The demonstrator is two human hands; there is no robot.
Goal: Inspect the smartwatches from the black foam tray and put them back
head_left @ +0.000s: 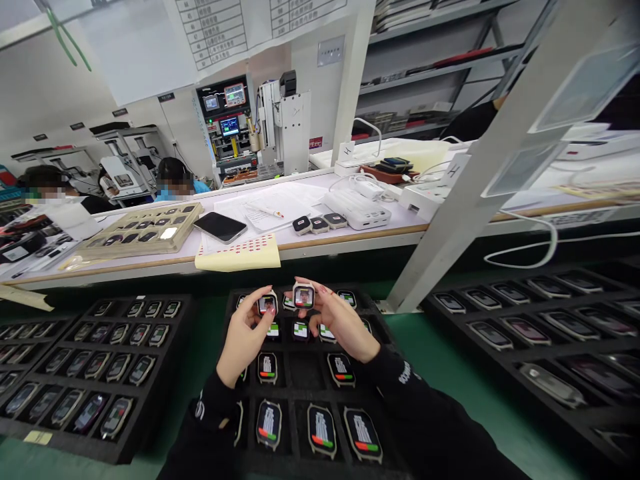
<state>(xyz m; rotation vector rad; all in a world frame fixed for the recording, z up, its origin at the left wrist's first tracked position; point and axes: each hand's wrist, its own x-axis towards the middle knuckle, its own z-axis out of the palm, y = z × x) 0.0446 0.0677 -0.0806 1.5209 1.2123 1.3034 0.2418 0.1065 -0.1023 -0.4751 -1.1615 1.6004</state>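
My left hand (243,340) holds a small watch body (267,303) with a lit screen, pinched between thumb and fingers. My right hand (341,321) holds a second watch body (303,295), also lit, just to the right of the first. Both hands hover over a black foam tray (300,370) on the green belt. The tray's pockets hold several watch bodies with lit screens; one pocket in the middle row is empty. Black sleeves cover both of my forearms.
Black trays of watch bodies lie to the left (85,373) and right (540,333). A slanted grey post (465,193) rises at right. On the bench behind are a beige tray (145,230), a phone (220,227), a yellow sheet (240,255) and three watch bodies (319,224). Other people sit at far left.
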